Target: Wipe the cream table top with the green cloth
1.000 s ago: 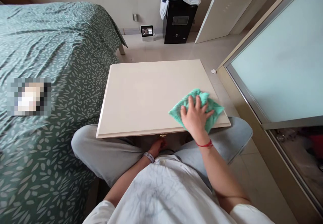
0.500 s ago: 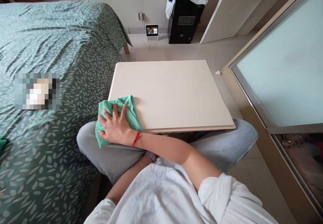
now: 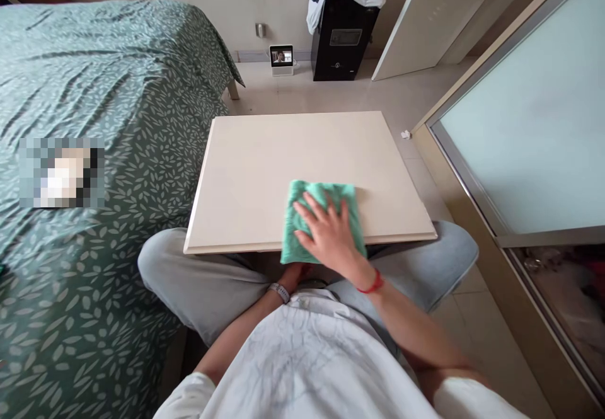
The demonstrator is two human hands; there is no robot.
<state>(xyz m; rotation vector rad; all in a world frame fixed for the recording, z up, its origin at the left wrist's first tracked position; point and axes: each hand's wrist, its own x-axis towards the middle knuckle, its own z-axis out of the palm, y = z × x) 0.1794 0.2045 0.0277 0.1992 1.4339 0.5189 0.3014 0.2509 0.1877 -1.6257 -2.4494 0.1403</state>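
My right hand (image 3: 328, 230), with a red band at its wrist, lies flat with spread fingers on a green cloth (image 3: 295, 214). It presses the cloth against the front middle of a cream tabletop (image 3: 255, 160). Part of the cloth hangs over the front edge. My left hand (image 3: 297, 274), with a pale watch on the wrist, is low between my legs, just below that edge. Its fingers are mostly hidden, so I cannot see whether it holds anything.
A bed with a green leaf-patterned sheet (image 3: 142, 123) stands at the left, with a blurred-out object on it. Ahead are a small screen (image 3: 282, 58) and a black cabinet (image 3: 340, 44) topped with clothes. To the right stands a frosted-panel wardrobe (image 3: 534, 110).
My right hand and the green cloth have moved right, from the tabletop's front left corner to its front middle. More of my left hand now shows below the edge.
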